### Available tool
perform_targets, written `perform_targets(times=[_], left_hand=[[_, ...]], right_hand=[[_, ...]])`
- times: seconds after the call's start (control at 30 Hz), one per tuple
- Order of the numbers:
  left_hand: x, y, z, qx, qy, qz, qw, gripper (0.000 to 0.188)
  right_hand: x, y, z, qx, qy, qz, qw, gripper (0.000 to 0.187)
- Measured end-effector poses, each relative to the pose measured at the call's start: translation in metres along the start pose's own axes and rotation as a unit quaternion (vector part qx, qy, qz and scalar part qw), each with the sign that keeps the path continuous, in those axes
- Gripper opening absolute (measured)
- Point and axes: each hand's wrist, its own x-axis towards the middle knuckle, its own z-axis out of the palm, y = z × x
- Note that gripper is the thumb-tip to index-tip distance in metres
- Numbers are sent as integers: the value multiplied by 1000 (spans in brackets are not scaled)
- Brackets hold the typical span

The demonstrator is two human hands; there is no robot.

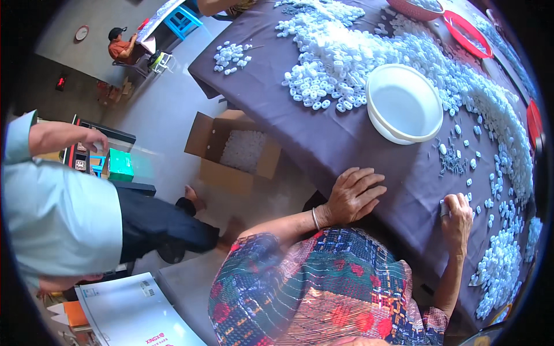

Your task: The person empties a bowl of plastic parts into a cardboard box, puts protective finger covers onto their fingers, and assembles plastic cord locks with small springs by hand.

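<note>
My left hand [354, 195] lies at the near edge of the cloth-covered table [323, 147], fingers a little curled and apart, with nothing visible in it. Farther right, my right hand [457, 218] rests on the cloth with its fingers closed. A small greyish patch shows at its fingers; I cannot tell if it is a ring or a held piece. Beyond that hand lie a small heap of thin grey pieces [452, 161] and scattered white oval pieces with two holes [472, 164]. A white basin [376, 118] stands between my hands, farther back.
A large pile of white pieces [352, 55] spreads across the table's back and right side. A red-rimmed tray [482, 52] sits far right. An open cardboard box [202, 144] holding white pieces stands on the floor. A person in a light shirt [63, 213] is at left.
</note>
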Motion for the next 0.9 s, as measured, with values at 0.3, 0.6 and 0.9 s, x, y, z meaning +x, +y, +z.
perform_targets(times=[0.3,0.6,0.9], left_hand=[[-16,-3,11,3,29,3,1000,30],[-17,-9,3,19,-24,30,999,33],[-20,-11,-1,29,-59,42,997,36]], right_hand=[[1,-9,-9,108,-1,16,994,13],[7,-16,10,63,20,13,998,10],[5,-19,17,12,31,30,999,11]])
